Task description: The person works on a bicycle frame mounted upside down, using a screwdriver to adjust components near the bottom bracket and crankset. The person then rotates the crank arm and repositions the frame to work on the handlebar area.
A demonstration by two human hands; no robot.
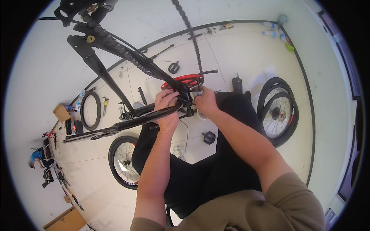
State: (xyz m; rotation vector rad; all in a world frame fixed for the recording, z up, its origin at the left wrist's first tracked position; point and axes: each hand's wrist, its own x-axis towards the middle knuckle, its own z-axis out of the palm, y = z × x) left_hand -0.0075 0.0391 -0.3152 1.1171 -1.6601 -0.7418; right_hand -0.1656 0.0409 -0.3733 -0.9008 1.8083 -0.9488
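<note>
While the left hand (167, 109) gripped the black bicycle frame (127, 123), the right hand (205, 102) closed on a small grey part (199, 93) beside the red chainring (181, 81).

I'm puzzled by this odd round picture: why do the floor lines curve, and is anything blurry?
Head view: the fisheye lens bends the floor's dark line toward the black rim; lighting is bright and even, with soft shadows; the hands and bike frame are fairly sharp; the far person is tiny and indistinct.

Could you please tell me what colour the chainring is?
Red: the chainring shows best in the head view.
</note>
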